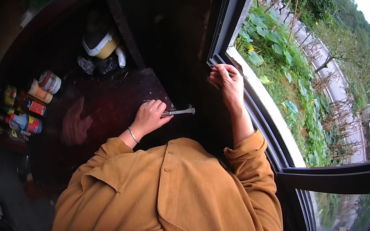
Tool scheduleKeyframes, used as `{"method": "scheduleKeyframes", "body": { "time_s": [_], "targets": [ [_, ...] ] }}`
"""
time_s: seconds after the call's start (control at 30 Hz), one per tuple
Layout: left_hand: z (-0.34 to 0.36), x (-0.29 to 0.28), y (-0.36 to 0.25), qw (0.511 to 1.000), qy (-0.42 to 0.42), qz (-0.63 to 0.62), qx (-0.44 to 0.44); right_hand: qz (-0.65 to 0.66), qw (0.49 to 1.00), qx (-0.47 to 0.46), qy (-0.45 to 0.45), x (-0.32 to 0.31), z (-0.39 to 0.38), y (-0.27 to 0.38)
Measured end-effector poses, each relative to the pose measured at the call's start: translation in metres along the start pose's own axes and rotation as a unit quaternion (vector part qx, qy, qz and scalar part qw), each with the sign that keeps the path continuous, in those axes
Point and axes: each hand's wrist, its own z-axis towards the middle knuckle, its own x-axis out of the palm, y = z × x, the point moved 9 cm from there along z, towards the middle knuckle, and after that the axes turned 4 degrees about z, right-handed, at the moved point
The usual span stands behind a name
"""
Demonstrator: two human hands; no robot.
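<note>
My left hand [149, 116], with a band at the wrist, is closed over a slim grey brush-like tool [179, 112] near the edge of a dark red table [116, 101]. The tool points right, and its pale tip is frayed. Up by the lower corner of the window frame [219, 56], my right hand [229, 86] is closed in a pinch. A bit of something thin and dark shows at its fingertips, too small to name. The two hands are apart.
Several jars and bottles [37, 106] stand along the table's left side. A white-rimmed, tan container [100, 44] and plastic bags [107, 64] lie at the far end. The window at right opens onto green plants [279, 48]; a lower pane [341, 218] sits nearer me.
</note>
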Motion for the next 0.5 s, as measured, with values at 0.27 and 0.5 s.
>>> {"method": "scheduleKeyframes", "body": {
  "time_s": [0.27, 0.5],
  "targets": [
    [0.001, 0.001, -0.001, 1.000, -0.001, 0.001, 0.009, 0.049, 0.997, -0.054, -0.006, -0.009, -0.020, 0.048],
    [0.001, 0.001, -0.002, 1.000, 0.005, 0.004, 0.003, 0.007, 0.953, -0.151, -0.261, -0.133, -0.036, 0.103]
  ]
}}
